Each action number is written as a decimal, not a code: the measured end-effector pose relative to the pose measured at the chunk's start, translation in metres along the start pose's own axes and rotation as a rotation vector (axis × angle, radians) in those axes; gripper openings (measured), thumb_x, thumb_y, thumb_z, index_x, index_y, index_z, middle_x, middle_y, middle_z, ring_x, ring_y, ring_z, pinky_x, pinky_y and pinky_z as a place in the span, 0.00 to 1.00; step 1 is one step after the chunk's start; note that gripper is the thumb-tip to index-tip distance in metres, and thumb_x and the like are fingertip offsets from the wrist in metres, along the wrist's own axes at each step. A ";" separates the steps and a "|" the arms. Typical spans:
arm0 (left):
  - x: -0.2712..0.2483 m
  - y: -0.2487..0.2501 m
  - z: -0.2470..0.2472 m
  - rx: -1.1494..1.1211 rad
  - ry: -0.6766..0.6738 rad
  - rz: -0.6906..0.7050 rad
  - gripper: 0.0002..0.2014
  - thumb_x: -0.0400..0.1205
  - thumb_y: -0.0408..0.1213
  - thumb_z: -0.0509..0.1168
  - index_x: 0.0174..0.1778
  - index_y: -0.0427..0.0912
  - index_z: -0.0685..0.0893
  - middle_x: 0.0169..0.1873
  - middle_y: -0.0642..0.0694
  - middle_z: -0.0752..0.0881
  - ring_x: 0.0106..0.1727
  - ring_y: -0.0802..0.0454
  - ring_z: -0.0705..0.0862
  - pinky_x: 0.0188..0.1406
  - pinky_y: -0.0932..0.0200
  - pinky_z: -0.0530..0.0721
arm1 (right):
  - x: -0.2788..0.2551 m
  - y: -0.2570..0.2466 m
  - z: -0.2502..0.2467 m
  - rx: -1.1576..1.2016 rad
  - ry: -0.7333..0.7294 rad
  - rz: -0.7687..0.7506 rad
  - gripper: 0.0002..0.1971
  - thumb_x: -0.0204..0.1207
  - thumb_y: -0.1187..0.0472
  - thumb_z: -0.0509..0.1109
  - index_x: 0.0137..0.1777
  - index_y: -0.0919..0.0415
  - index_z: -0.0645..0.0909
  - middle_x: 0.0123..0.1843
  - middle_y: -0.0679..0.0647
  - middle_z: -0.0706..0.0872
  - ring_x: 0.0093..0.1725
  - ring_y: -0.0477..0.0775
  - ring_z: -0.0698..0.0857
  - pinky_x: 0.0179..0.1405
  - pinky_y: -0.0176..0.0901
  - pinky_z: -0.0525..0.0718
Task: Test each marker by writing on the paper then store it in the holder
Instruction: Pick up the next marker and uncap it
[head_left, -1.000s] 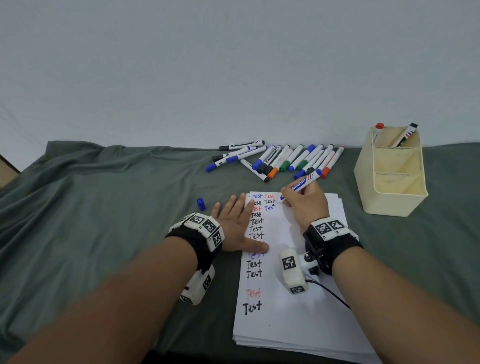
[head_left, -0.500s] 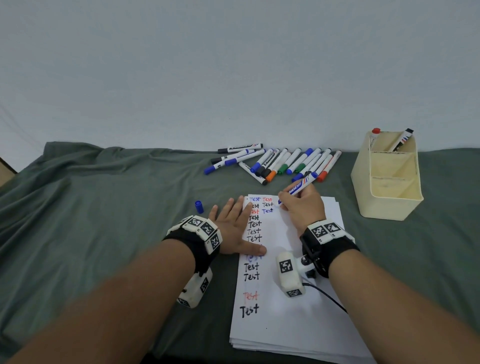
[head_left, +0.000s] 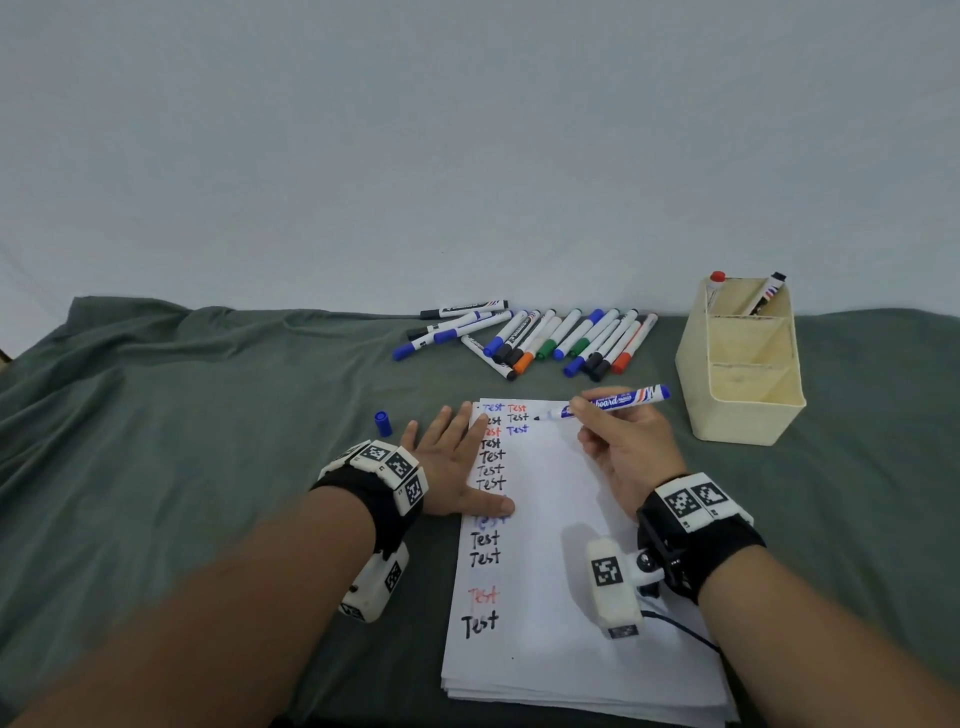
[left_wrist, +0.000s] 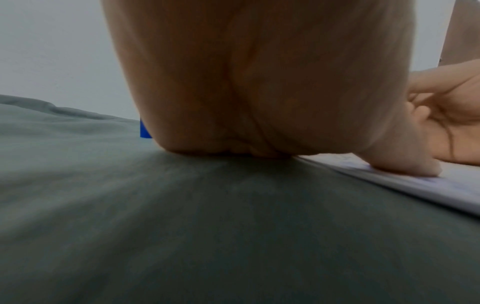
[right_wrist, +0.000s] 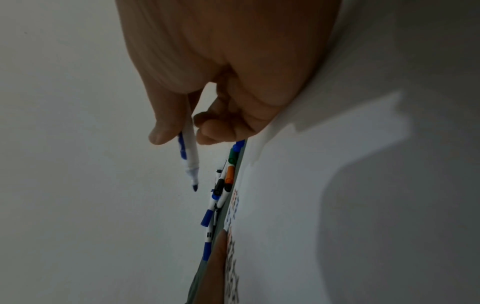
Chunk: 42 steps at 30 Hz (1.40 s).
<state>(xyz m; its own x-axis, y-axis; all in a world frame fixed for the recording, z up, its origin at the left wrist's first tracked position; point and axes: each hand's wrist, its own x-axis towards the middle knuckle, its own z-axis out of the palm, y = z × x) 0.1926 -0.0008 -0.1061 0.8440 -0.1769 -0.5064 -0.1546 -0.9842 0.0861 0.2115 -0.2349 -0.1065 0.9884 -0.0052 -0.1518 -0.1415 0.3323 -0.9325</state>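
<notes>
My right hand (head_left: 613, 436) grips an uncapped blue marker (head_left: 608, 401), held nearly level with its tip just above the top of the paper (head_left: 571, 571); the right wrist view shows the blue marker (right_wrist: 189, 156) pinched between thumb and fingers. My left hand (head_left: 452, 467) lies flat, fingers straight, pressing the paper's left edge, thumb on the sheet. The left hand (left_wrist: 259, 82) fills the left wrist view. The blue cap (head_left: 383, 422) stands on the cloth left of that hand. A cream holder (head_left: 743, 364) at the right has two markers (head_left: 766, 291) in its far compartment.
Several capped markers (head_left: 545, 340) lie in a row on the green cloth (head_left: 208, 415) behind the paper. The paper stack carries columns of "Test" in black, red and blue. A grey wall rises behind the table.
My right hand has lifted the marker off the paper and swung it from steep to nearly level, rear end toward the holder. The left hand has stayed put.
</notes>
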 end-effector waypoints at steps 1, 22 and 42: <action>0.000 0.000 0.001 -0.003 0.005 0.001 0.63 0.66 0.84 0.55 0.83 0.53 0.27 0.82 0.53 0.24 0.84 0.49 0.28 0.81 0.33 0.33 | -0.003 0.001 -0.003 0.022 -0.021 -0.001 0.06 0.73 0.67 0.81 0.40 0.55 0.90 0.33 0.59 0.86 0.28 0.50 0.81 0.27 0.38 0.81; -0.024 -0.062 -0.019 -0.040 0.558 -0.287 0.21 0.82 0.41 0.69 0.72 0.52 0.81 0.69 0.39 0.77 0.71 0.40 0.74 0.71 0.51 0.71 | -0.006 0.008 -0.015 0.089 -0.083 0.009 0.08 0.73 0.74 0.78 0.49 0.63 0.90 0.45 0.71 0.91 0.33 0.57 0.90 0.32 0.41 0.89; -0.009 0.026 -0.039 -0.430 0.478 -0.043 0.07 0.87 0.46 0.60 0.57 0.51 0.81 0.47 0.50 0.87 0.48 0.55 0.86 0.50 0.55 0.84 | -0.004 0.013 -0.017 0.079 -0.153 -0.023 0.07 0.71 0.72 0.81 0.47 0.63 0.92 0.46 0.73 0.91 0.33 0.59 0.89 0.35 0.44 0.90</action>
<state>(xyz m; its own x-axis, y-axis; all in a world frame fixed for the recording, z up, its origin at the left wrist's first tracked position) 0.2007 -0.0246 -0.0662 0.9960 -0.0220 -0.0870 0.0207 -0.8872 0.4609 0.2051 -0.2471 -0.1236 0.9891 0.1279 -0.0733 -0.1198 0.4073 -0.9054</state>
